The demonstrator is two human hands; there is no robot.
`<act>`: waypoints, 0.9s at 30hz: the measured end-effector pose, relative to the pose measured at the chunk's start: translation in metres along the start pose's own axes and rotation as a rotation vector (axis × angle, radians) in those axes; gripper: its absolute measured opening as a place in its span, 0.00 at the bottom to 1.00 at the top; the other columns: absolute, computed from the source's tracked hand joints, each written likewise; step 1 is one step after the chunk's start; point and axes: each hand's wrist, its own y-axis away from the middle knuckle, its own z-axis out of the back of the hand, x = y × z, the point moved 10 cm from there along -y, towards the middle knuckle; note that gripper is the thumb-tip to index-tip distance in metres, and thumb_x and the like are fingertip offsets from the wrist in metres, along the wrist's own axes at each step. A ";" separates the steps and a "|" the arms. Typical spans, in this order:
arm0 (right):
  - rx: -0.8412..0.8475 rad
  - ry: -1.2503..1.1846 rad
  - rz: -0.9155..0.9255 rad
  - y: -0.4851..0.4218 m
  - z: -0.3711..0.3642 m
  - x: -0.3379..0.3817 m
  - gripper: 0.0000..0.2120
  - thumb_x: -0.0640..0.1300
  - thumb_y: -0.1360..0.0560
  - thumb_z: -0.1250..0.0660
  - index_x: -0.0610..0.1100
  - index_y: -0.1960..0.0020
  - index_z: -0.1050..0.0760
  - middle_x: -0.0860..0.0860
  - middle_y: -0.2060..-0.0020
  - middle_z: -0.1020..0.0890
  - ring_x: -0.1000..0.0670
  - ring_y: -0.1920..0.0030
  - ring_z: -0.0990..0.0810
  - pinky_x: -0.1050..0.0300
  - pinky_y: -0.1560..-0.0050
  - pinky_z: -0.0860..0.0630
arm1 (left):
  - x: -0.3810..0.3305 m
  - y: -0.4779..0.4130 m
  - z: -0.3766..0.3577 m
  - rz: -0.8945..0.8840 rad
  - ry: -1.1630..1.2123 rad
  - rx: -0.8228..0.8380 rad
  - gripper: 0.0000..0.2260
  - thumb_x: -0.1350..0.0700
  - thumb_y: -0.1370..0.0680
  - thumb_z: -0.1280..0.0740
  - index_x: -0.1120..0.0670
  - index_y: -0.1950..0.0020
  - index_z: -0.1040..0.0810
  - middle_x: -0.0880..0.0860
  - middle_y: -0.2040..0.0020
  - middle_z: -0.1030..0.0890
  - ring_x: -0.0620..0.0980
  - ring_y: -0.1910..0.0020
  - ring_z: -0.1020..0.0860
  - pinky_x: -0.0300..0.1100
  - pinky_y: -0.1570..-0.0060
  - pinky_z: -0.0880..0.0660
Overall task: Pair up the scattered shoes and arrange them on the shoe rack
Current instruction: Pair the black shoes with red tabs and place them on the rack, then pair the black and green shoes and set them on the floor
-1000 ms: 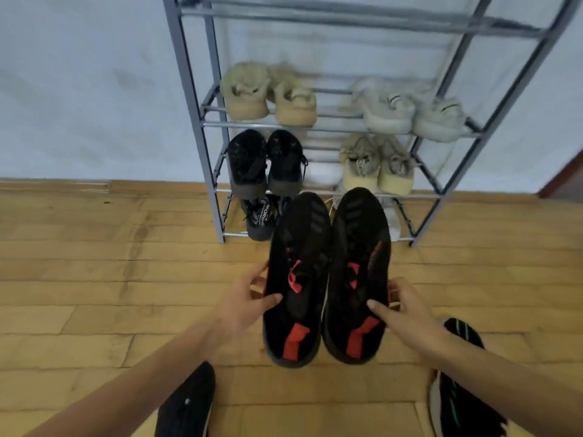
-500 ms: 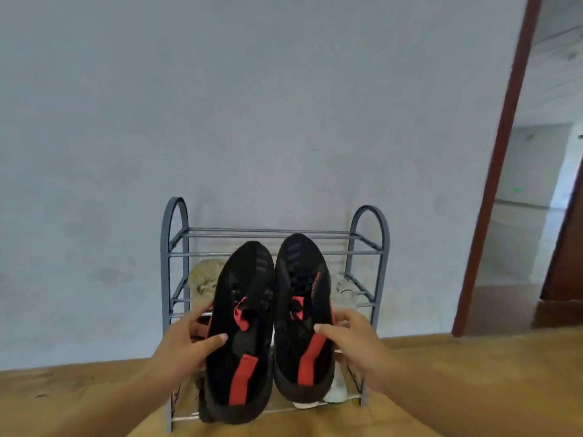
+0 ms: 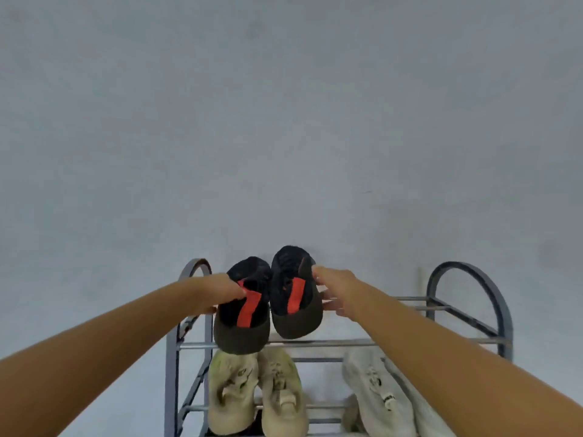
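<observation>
- 2 black: L shoe [image 3: 243, 313] gripped by L hand [image 3: 220, 291], R shoe [image 3: 295, 298] by R hand [image 3: 337, 288], at rack [image 3: 467, 275] top tier, left end; fingertips mostly hidden.
- 2 beige shoes [image 3: 232, 392] one tier below.
- 2 white shoes [image 3: 378, 395] same tier, right end; R arm [image 3: 457, 357] covers one, frame cuts toes.

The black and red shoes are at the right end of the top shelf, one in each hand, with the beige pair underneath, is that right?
Not quite: the head view shows the black and red shoes at the left end of the top shelf, not the right. The left hand and right hand do hold one each, and the beige pair is underneath.
</observation>
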 end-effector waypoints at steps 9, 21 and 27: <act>-0.084 0.195 0.143 -0.011 0.011 -0.042 0.19 0.47 0.22 0.40 0.39 0.35 0.29 0.43 0.37 0.26 0.43 0.37 0.28 0.56 0.43 0.33 | 0.009 0.000 -0.022 -0.312 -0.111 -0.305 0.18 0.50 0.19 0.46 0.59 0.36 0.29 0.62 0.36 0.29 0.61 0.37 0.29 0.55 0.36 0.32; -0.146 0.592 -0.399 0.257 0.162 -0.485 0.26 0.48 0.23 0.36 0.52 0.27 0.37 0.44 0.31 0.30 0.44 0.34 0.30 0.51 0.38 0.30 | 0.405 0.334 -0.288 0.275 -0.210 0.191 0.44 0.40 0.33 0.28 0.52 0.23 0.45 0.61 0.24 0.41 0.62 0.26 0.41 0.56 0.29 0.40; -0.098 0.792 -0.748 0.328 0.158 -0.627 0.42 0.63 0.30 0.33 0.62 0.24 0.54 0.43 0.23 0.62 0.36 0.24 0.55 0.37 0.27 0.48 | 0.444 0.414 -0.338 0.366 -0.635 0.404 0.48 0.29 0.31 0.39 0.43 0.26 0.68 0.57 0.23 0.66 0.56 0.23 0.60 0.50 0.25 0.49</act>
